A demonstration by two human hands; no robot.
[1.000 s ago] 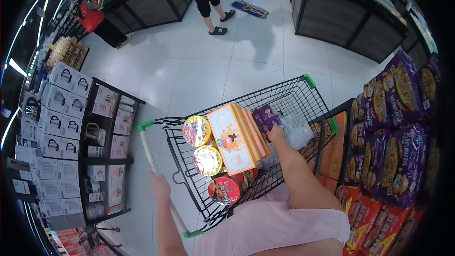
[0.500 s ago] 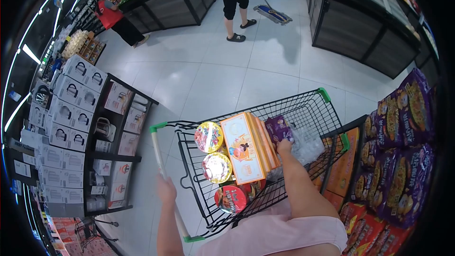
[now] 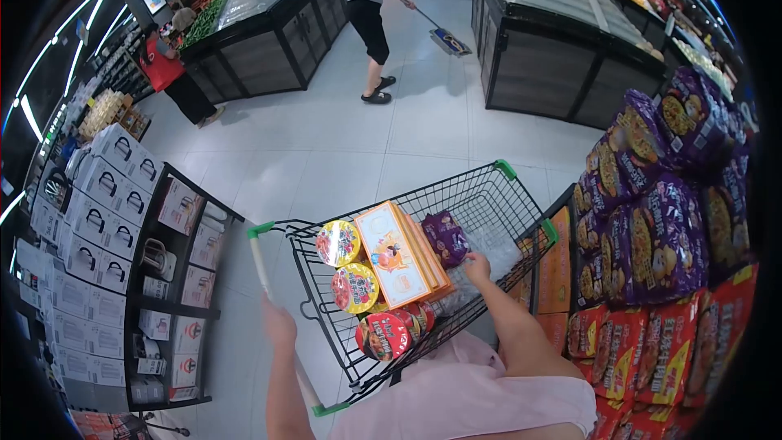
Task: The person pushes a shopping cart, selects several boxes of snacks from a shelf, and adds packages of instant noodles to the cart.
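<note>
My left hand [image 3: 279,323] is wrapped round the pale handle [image 3: 261,265] of a black wire shopping cart [image 3: 509,273] with green corners. Over the basket reaches my right hand [image 3: 476,266], its fingers closed at the lower right corner of a purple instant noodle packet [image 3: 445,238]. Left of the packet, several orange-and-white boxes [image 3: 397,257] lean together. Two yellow-lidded noodle cups [image 3: 355,288] sit nearer the handle, and a red-lidded cup [image 3: 384,336] is at the near side. Clear plastic-wrapped goods [image 3: 497,254] lie at the cart's far end.
Purple noodle multipacks [image 3: 668,236] and red ones [image 3: 643,350] are stacked close on the right. Boxed kettles [image 3: 106,220] fill a shelf on the left. Ahead, a person with a mop [image 3: 450,41] stands between produce stands [image 3: 570,57]; another person in a red vest [image 3: 155,65] is farther left.
The view has tilted up and turned right, so the cart appears farther left. My right hand has shifted slightly toward me at the purple packet's corner. The mopping person has stepped and turned.
</note>
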